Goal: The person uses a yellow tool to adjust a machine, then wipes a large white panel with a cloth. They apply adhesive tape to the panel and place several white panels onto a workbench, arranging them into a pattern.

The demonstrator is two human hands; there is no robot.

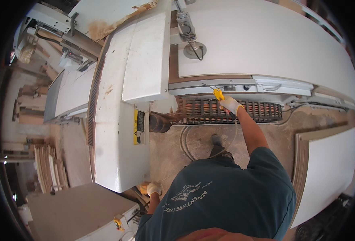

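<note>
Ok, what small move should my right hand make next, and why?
Perhaps lower the yellow nozzle tool toward the left end of the cable chain: your gloved right hand holds it angled toward the silver rail, while brown dust seems to coat that end.

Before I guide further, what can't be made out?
Head view:
Left hand: too small to tell whether it grips the orange thing.
Yellow tool: lower part mostly covered by the right hand.
Large white panel: cut off by the top edge.
Black things, lower right: cut off by the rim.

The left hand [155,188] appears too small to tell whether it grips anything.
</note>
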